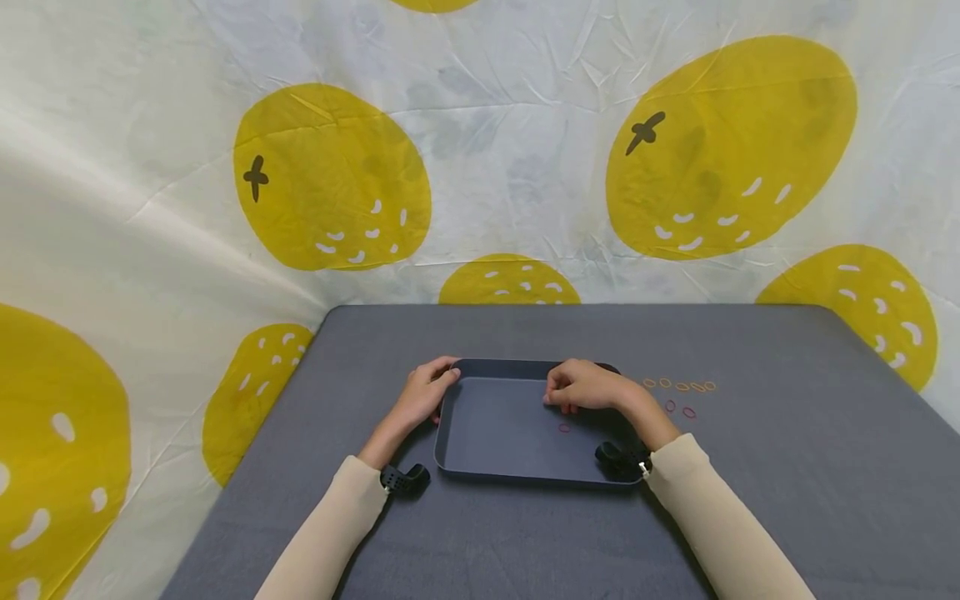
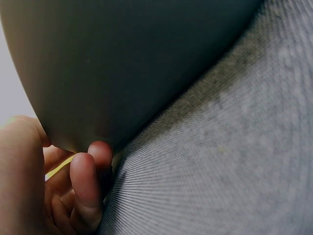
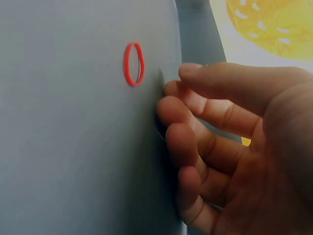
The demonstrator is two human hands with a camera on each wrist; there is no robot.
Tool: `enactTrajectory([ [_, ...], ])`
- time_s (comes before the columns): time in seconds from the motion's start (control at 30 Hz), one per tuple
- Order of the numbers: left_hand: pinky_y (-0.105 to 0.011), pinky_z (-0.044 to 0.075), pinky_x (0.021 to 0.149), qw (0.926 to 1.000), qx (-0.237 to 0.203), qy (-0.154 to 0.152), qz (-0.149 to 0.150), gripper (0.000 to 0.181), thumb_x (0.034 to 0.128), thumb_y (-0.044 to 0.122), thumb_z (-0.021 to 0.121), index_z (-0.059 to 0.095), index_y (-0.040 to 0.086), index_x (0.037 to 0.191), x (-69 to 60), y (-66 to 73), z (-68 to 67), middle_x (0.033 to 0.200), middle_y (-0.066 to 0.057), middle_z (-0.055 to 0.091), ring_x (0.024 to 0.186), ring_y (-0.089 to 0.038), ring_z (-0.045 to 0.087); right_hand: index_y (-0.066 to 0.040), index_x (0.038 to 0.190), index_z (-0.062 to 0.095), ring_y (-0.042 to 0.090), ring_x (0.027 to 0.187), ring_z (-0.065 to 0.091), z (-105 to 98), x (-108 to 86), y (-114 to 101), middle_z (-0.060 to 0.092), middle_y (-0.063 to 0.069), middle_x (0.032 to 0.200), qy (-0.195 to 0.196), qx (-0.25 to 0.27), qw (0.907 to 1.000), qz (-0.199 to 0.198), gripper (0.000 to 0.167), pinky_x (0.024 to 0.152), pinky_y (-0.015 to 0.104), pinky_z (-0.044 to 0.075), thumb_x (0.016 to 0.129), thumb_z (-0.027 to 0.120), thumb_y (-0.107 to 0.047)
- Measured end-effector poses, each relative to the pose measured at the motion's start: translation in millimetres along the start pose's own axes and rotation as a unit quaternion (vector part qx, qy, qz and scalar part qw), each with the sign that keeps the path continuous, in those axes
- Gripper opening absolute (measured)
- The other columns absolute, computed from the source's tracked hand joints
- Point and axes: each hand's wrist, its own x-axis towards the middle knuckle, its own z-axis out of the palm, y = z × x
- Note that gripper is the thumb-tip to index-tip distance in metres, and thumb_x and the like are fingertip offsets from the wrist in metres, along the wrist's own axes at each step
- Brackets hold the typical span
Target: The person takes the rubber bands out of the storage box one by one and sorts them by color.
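A dark grey rectangular tray (image 1: 510,467) lies on the table, and my left hand (image 1: 425,390) grips its left side near the far corner. In the left wrist view, the thumb and fingers of the left hand (image 2: 73,186) are on the tray wall (image 2: 122,63). One small red rubber band (image 1: 564,428) lies on the tray floor; it appears as a thin red loop (image 3: 133,64) in the right wrist view. Just beyond it, my right hand (image 1: 588,385) hovers over the tray's right part. Its fingers (image 3: 182,144) are loosely bent, with nothing visible between them and the thumb.
Right of the tray, several orange rubber bands (image 1: 682,387) lie in a row on the grey tabletop (image 1: 780,467). Two red rubber bands (image 1: 689,412) lie nearer than that row. A white cloth with yellow fruit prints (image 1: 517,175) hangs behind the table.
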Motion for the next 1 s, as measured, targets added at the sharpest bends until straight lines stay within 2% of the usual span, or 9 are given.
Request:
enactTrajectory([
  [0.37, -0.039, 0.051, 0.039, 1.0, 0.0, -0.001, -0.002, 0.031, 0.1075, 0.033, 0.054, 0.069, 0.027, 0.134, -2.4, -0.5, -5.4, 0.119, -0.01, 0.075, 0.037, -0.02, 0.052, -0.008, 0.079, 0.066, 0.015, 0.059, 0.059, 6.2, 2.1, -7.1, 0.064, 0.002, 0.067, 0.022, -0.011, 0.9997, -0.005, 0.024, 0.058, 0.027, 0.046, 0.101, 0.066, -0.017],
  [0.77, -0.039, 0.051, 0.038, 1.0, 0.005, 0.004, -0.005, 0.03, 0.1073, 0.033, 0.055, 0.069, 0.027, 0.133, -3.6, 0.0, -4.4, 0.12, -0.01, 0.074, 0.037, -0.019, 0.052, -0.006, 0.079, 0.066, 0.014, 0.06, 0.058, 5.9, 1.9, -8.3, 0.065, 0.003, 0.068, 0.018, -0.008, 0.9998, -0.008, 0.024, 0.058, 0.028, 0.046, 0.101, 0.065, -0.016],
  [1.0, -0.039, 0.051, 0.038, 1.0, 0.005, 0.002, -0.007, 0.03, 0.1064, 0.033, 0.056, 0.07, 0.027, 0.132, -2.2, -2.1, -2.1, 0.122, -0.01, 0.074, 0.037, -0.02, 0.053, -0.007, 0.083, 0.068, 0.014, 0.065, 0.064, 6.3, 0.9, -6.6, 0.069, 0.002, 0.074, 0.006, -0.007, 1.0, 0.0, 0.021, 0.062, 0.029, 0.052, 0.101, 0.065, -0.018],
])
